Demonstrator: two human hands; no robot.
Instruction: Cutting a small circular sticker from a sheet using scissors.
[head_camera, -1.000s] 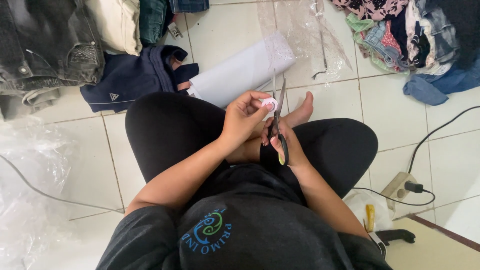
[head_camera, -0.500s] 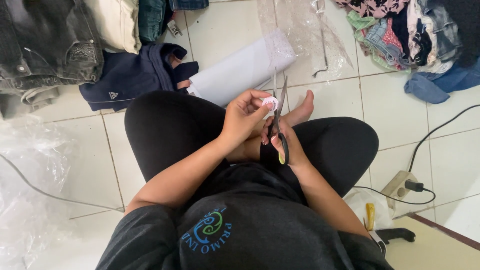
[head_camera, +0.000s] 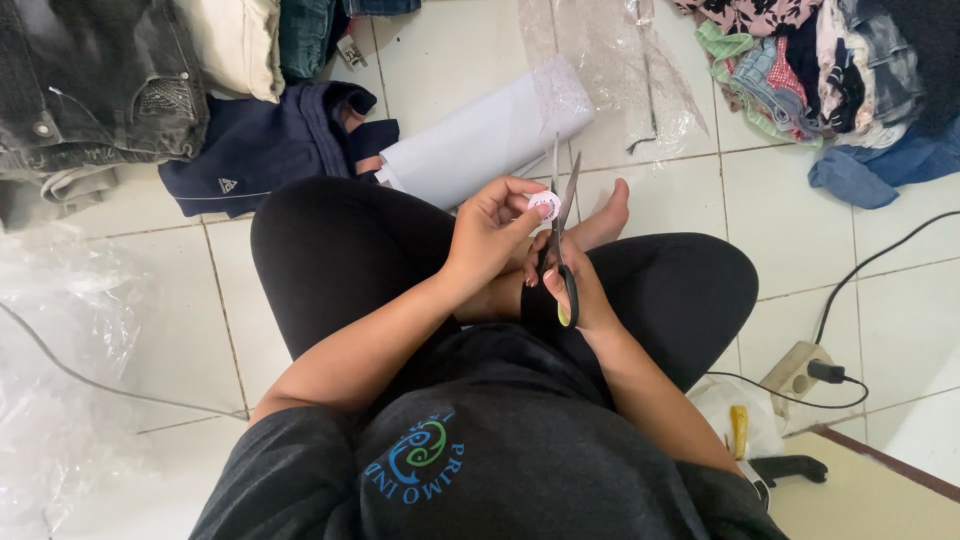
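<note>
Scissors (head_camera: 562, 235): I held them in my right hand (head_camera: 575, 290), blades pointing up and away from me, a little parted at the tips; the handles were black with a yellow-green inside.
Right grip: my fingers were closed through the handles, pinching the scissors.
Left hand (head_camera: 490, 235): it was raised above my crossed legs, just beside the blades.
Left grip: thumb and fingers were pressed together on a small round white tag (head_camera: 545, 203) with pink marks.
Tag: it was at my left fingertips, touching or almost touching the blades; I cannot tell which.
Floor (head_camera: 450, 60): white tiles, I sat on it cross-legged in black trousers.
Ahead of my knees: a white roll of sheet (head_camera: 480, 140), a navy garment (head_camera: 270, 150), and clear plastic wrap (head_camera: 620, 70).
Far right: a pile of mixed clothes (head_camera: 830, 80).
Right side: a power strip (head_camera: 800, 370) with a black plug.
</note>
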